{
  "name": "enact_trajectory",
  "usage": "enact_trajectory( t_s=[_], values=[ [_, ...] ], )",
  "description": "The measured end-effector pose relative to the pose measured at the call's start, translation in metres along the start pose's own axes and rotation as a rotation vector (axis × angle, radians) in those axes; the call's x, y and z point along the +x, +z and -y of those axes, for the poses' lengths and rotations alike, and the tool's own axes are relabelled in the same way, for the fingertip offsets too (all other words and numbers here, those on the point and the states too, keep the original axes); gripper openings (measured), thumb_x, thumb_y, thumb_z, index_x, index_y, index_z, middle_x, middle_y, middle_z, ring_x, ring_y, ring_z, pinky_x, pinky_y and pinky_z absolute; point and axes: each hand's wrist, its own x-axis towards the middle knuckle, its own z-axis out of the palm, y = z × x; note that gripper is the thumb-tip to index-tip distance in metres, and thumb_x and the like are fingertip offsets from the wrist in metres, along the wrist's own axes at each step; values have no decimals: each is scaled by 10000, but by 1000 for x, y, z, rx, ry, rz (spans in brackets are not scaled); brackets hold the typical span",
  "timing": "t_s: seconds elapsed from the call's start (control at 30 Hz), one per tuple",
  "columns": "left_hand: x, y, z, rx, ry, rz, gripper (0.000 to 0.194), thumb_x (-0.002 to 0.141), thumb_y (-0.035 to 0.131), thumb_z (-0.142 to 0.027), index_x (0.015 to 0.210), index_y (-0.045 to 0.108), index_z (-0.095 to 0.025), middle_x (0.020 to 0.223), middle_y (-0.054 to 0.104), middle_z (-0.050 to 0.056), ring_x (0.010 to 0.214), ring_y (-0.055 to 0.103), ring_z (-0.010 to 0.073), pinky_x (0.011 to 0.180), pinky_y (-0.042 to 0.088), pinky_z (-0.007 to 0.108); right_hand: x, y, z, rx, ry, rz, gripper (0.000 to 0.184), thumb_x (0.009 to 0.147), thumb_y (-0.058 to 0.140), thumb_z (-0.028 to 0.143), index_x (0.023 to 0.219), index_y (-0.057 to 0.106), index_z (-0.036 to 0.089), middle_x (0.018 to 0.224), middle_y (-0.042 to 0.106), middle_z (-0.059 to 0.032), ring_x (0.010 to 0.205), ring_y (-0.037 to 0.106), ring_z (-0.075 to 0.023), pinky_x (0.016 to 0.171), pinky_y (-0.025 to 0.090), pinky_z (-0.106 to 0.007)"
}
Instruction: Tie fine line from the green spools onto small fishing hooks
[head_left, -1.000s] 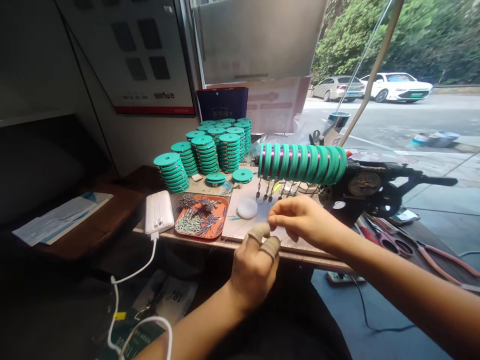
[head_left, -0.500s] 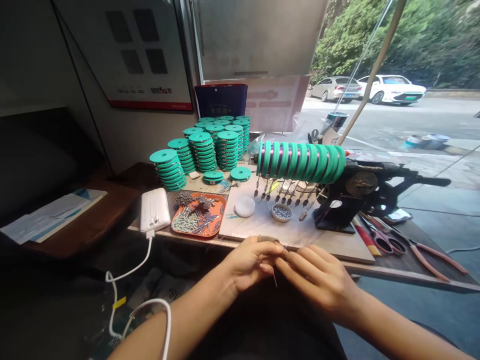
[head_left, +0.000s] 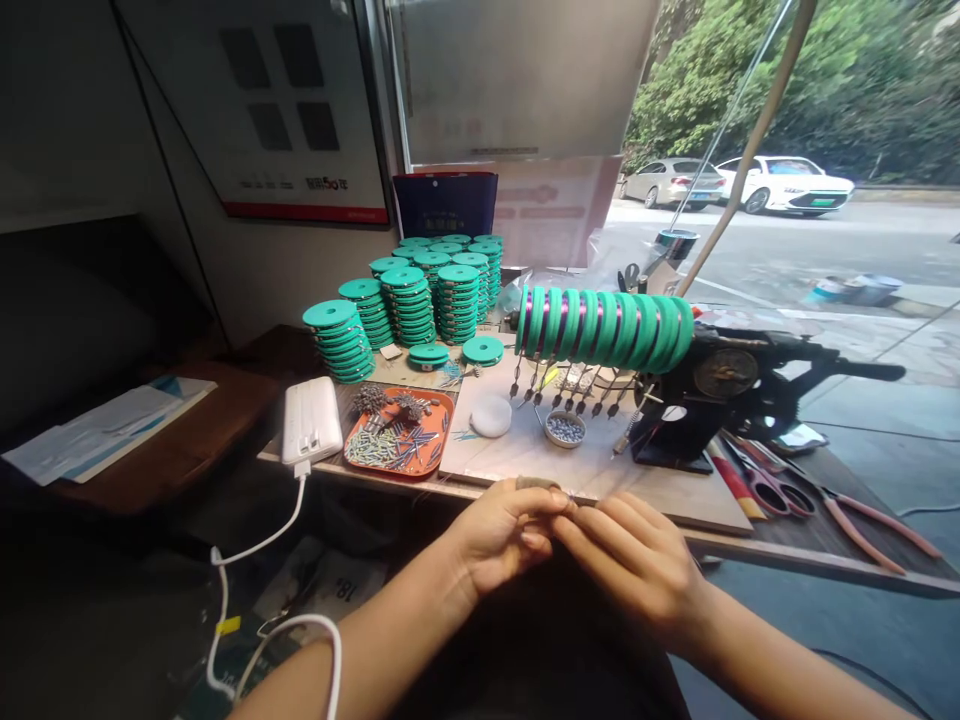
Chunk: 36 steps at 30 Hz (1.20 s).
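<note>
My left hand point(head_left: 502, 540) and my right hand point(head_left: 637, 555) meet fingertip to fingertip at the table's front edge. Both are closed in a pinch; whatever lies between the fingertips is too small and too covered to name. A brownish-green wrap point(head_left: 537, 483) covers a finger of my left hand. Beyond my hands, a small round bowl point(head_left: 564, 443) holds grey beads, beside a translucent white disc point(head_left: 491, 416). Above the bowl, a row of green spools point(head_left: 606, 328) wound with purple line sits on a black hand-cranked winder point(head_left: 679, 415), with small dark weights point(head_left: 580, 405) hanging below.
Stacks of green spools point(head_left: 405, 305) stand at the back left. An orange tray point(head_left: 390, 470) of small metal parts lies left, by a white power bank point(head_left: 313, 420) with its cable. Scissors point(head_left: 780, 495) and pliers point(head_left: 862, 535) lie right. The wooden board's edge point(head_left: 712, 518) is close to my hands.
The view has shifted slightly. My fingertips stay together in nearly the same place. A thin strand that hung below them earlier no longer shows clearly.
</note>
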Motion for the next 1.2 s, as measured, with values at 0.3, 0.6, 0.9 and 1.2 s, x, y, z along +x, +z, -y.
enact_trajectory(
  t_s=[0.3, 0.6, 0.9, 1.2],
  values=[
    [-8, 0, 0, 976, 646, -163, 55, 676, 606, -100, 630, 592, -125, 748, 534, 33, 696, 528, 111, 582, 442, 186, 14, -19, 25, 399, 335, 261, 286, 838, 362, 73, 653, 564, 154, 636, 582, -39, 571, 507, -122, 515, 399, -220],
    [-3, -19, 18, 1774, 1551, -452, 183, 783, 494, -73, 867, 643, -136, 956, 634, 143, 877, 600, 226, 751, 511, 324, 83, -1, -49, 964, 983, 443, 159, 673, 572, 276, 604, 555, 134, 428, 389, 75, 389, 304, -50, 389, 253, -194],
    [-7, 1, -2, 568, 399, -162, 77, 650, 614, -83, 586, 591, -121, 557, 502, -5, 486, 411, 53, 439, 333, 132, 44, -17, -21, 415, 544, 141, 108, 816, 501, 163, 852, 600, 138, 699, 593, -25, 564, 476, -105, 543, 382, -243],
    [0, 0, -1, -33, -40, -31, 92, 614, 606, -48, 612, 523, -88, 578, 491, -26, 407, 376, -13, 324, 214, 55, 1, -6, 0, -37, -94, -28, 182, 844, 424, 59, 878, 603, 44, 708, 655, -137, 614, 537, -196, 517, 384, -314]
  ],
)
